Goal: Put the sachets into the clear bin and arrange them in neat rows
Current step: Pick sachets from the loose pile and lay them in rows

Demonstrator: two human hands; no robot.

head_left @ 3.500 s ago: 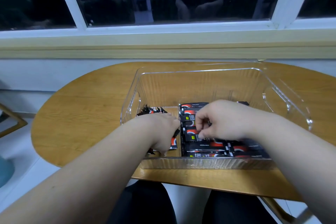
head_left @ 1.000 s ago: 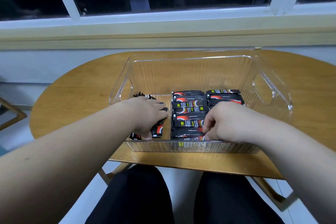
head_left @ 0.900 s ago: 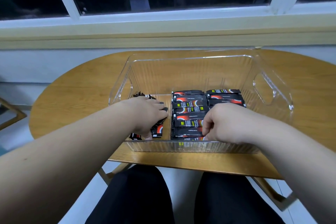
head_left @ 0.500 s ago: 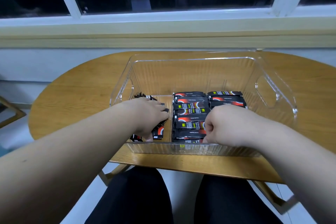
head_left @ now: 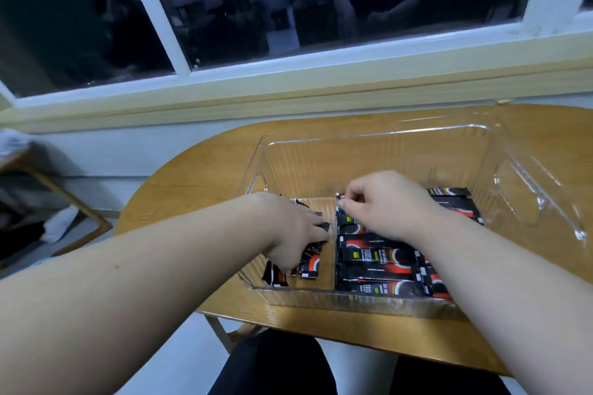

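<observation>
**Sachets handled by both hands inside the clear bin**

The clear bin [head_left: 369,134] is set on the wooden table [head_left: 192,176], close to its near edge, and both hands are reached down into it. The left hand [head_left: 295,231] is laid over a loose bunch of sachets [head_left: 310,264] in the left part of the bin. Its fingers are curled down round the bunch, and black-and-red ends are seen sticking out beneath the palm and past the fingertips. The right hand [head_left: 390,207] is held over the middle of the bin. Its thumb and forefinger are closed in a pinch on the left end of a single sachet [head_left: 340,197] at the far end of the middle row, and the other fingers are tucked under. Whether that sachet is lifted cannot be told, as most of it is hidden by the hand. The middle row [head_left: 377,256] is made up of sachets laid flat crosswise, one just beside the next, from the near wall toward the far side. A second row [head_left: 452,194] is laid just right of it and is largely covered by the right forearm. A strip of bin floor is seen between the bunch and the middle row. Behind the table a window [head_left: 224,9] with a white frame is seen above a pale sill [head_left: 288,86]. Dark trousers [head_left: 272,362] are visible below the table edge
</observation>
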